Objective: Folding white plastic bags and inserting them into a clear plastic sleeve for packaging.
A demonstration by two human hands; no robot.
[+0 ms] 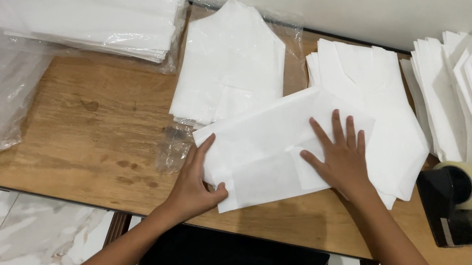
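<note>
Fingers of the right hand point(340, 159) lie spread flat on a smooth white folded sheet point(270, 149); left hand point(195, 185) pinches its edge.

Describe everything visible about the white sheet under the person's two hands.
The white sheet is a thin, matte rectangle, looking like paper or non-woven fabric, folded so that a lighter panel shows near its lower middle. It lies flat but skewed on the wooden table, its upper right part overlapping a stack of white sheets. The left hand grips its lower left edge, thumb on top; the right hand presses flat on it, fingers spread.
</note>
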